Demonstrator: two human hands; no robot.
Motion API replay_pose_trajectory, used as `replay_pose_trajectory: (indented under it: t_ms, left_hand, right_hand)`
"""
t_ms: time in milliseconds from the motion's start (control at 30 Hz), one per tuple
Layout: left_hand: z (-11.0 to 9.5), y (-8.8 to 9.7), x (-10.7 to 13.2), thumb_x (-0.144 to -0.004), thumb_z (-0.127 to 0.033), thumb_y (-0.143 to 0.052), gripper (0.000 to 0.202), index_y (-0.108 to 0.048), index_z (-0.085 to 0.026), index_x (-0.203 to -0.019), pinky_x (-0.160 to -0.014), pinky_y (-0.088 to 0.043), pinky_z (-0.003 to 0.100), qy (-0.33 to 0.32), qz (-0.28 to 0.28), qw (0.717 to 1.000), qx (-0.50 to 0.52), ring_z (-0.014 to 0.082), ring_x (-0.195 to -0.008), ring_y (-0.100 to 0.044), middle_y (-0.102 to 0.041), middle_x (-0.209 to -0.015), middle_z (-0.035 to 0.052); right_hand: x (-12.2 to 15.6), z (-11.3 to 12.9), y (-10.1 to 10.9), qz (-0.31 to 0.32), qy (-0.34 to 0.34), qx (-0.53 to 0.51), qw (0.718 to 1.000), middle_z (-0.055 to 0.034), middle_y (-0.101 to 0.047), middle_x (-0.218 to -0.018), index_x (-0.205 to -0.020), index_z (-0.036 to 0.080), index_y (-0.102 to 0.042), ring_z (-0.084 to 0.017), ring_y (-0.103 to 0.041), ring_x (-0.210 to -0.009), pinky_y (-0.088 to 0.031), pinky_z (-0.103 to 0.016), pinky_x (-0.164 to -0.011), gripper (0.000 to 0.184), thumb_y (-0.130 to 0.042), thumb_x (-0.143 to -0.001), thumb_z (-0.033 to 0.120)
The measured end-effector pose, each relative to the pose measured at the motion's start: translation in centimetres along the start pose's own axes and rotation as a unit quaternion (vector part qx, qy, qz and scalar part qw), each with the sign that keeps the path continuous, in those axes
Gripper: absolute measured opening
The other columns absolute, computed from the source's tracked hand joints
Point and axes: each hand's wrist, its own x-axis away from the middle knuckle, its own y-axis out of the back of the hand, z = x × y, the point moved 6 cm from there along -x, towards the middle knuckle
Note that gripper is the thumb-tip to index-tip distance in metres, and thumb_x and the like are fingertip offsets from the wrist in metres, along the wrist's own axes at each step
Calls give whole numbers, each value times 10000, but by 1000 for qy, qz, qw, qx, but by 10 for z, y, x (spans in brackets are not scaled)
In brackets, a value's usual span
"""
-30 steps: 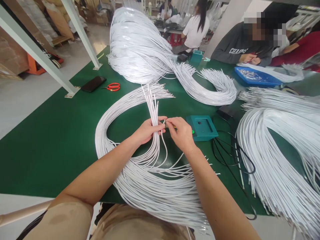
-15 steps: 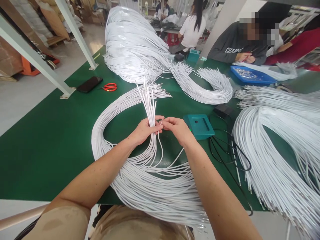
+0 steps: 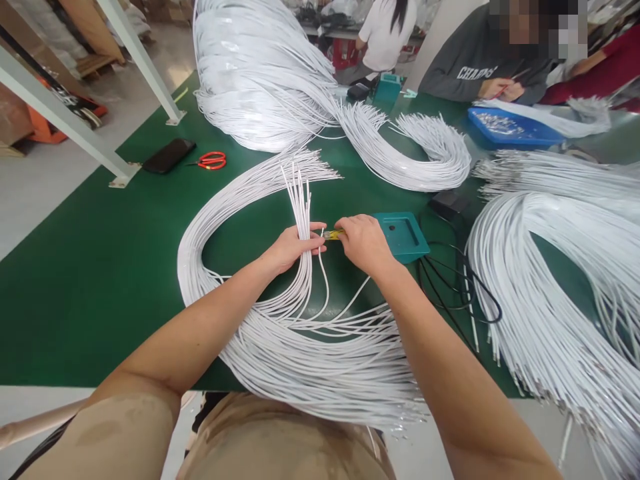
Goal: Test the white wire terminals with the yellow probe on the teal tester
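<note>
My left hand [image 3: 299, 247] is closed around a bunch of white cables [image 3: 301, 207], their ends pointing up and away. One single cable [image 3: 324, 270] stands apart from the bunch, its tip near my left thumb and fingers. In my closed right hand [image 3: 364, 241] is a small yellow tool with a metal tip [image 3: 330, 235]; its exact kind is hard to make out. The tip is at the single cable's end, and I cannot tell whether it grips it. A large curved bundle of white cables [image 3: 320, 373] lies below my hands, partly covered by my forearms.
A teal device [image 3: 403, 235] with a black cord sits right of my right hand. Red-handled scissors [image 3: 212, 160] and a black phone [image 3: 169, 156] lie left. More cable bundles [image 3: 515, 267] fill the right side. Across the table, a co-worker's hands [image 3: 500, 89] are near a blue tray [image 3: 517, 139].
My right hand was pinching near the single cable's end; now it holds the yellow tool there. My left hand keeps the bunch. The whole view has shifted slightly.
</note>
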Motion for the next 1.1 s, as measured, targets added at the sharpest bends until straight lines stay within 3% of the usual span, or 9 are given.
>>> replay_pose_trajectory:
  t_ms: [133,600,800,933,1033,1100]
  left_hand:
    - [4,4,-3,-665,-163,-794,476,-644,-96,-1112,-777,-561,307,-19,-26,999,-42,129,-665,-680,-643,-699,4]
    - [13,6,-12,-655,-192,-781,522,-635,-95,-1147,-845,-535,350,-47,-45,993,-94,191,-774,-711,-672,-735,17]
    - [16,7,-15,-641,-191,-761,443,-682,-91,-1065,-850,-531,373,-62,-64,983,-161,188,-728,-696,-701,-724,42]
    - [15,8,-14,-656,-203,-741,421,-684,-87,-1056,-836,-536,371,-56,-70,979,-185,174,-695,-686,-721,-767,61]
    - [15,8,-14,-647,-192,-742,376,-696,-83,-1005,-841,-533,363,-48,-69,980,-180,188,-726,-697,-720,-776,69]
    - [15,9,-14,-633,-174,-747,408,-690,-87,-1027,-833,-533,358,-41,-66,982,-170,195,-738,-702,-715,-762,64]
  right_hand:
    - [-5,-10,-7,69,-10,7,998,-97,-698,-853,-959,154,-641,-241,-588,-795,-357,-347,-782,149,-563,-833,142]
    - [-5,-16,-8,46,28,18,998,-76,-646,-701,-803,175,-652,-218,-530,-704,-328,-320,-683,160,-535,-789,67]
    - [-6,-15,-8,55,17,29,998,-84,-637,-686,-819,174,-655,-229,-546,-733,-365,-330,-729,178,-509,-801,73]
    - [-2,-17,-1,40,11,10,999,-103,-701,-879,-937,170,-651,-256,-585,-926,-347,-422,-951,142,-540,-850,180]
    - [6,-36,7,-39,-74,35,996,-154,-627,-1221,-1155,159,-592,-313,-487,-1196,-192,-579,-1064,289,-489,-903,254]
    - [13,-49,5,-62,-131,58,988,-187,-523,-1362,-1267,139,-527,-341,-405,-1289,-176,-624,-1057,377,-433,-930,278]
